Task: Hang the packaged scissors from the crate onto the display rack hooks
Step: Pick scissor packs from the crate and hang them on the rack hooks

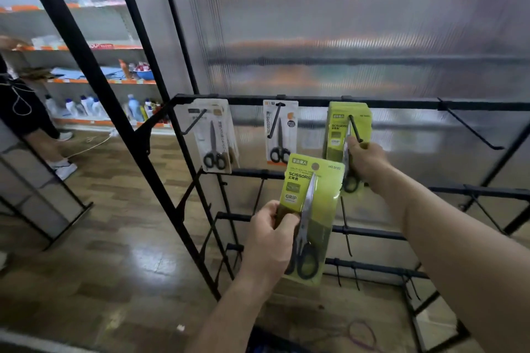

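Left hand (269, 241) gripped a green scissors pack (312, 200) by its left edge, thumb across the card, clear of the display rack (286, 100), at 6 o'clock of frame centre. Right hand (365, 163), at 4 o'clock, was curled round a hung green pack (348, 120) on a hook (355, 130). Two white scissors packs (279, 132) hung at its 9 o'clock
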`<state>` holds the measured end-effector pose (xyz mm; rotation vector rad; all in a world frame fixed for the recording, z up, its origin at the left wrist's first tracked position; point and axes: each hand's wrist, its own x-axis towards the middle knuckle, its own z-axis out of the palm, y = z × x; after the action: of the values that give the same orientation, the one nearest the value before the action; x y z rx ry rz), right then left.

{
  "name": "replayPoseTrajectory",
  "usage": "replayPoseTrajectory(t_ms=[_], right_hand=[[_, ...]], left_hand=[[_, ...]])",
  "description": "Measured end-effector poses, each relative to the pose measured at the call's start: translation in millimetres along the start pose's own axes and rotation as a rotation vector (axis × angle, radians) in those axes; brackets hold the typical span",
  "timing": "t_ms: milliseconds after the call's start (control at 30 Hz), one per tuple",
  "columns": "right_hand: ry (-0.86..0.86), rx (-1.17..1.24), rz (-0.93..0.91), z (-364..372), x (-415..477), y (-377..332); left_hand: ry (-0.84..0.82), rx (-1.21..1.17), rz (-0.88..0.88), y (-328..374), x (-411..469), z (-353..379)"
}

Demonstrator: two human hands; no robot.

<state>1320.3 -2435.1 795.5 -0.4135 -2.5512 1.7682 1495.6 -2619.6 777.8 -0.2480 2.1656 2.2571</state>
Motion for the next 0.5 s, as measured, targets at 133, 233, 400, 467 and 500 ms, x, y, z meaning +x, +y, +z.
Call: replayPoseTrajectory(t_ms=[133,233,400,467,500], right_hand=[[-0.078,-0.035,-0.002,-15,-8,14],[-0.058,-0.105,-0.046,-38,-26,29],[-0.05,-0.202,-0.108,-72,-69,53],[-0.104,-0.158,-0.099,-84,-87,63],[-0.134,-0.127,-0.087,-90,-96,67]], left_hand=[[-0.034,0.065,0.031,-12,2,9],[-0.089,0.052,0.037,-12,7,24],[-0.15,0.036,0.045,-2,17,55],[-0.135,0.021,0.026,0,22,65],[-0.117,0.023,0.023,1,26,70]])
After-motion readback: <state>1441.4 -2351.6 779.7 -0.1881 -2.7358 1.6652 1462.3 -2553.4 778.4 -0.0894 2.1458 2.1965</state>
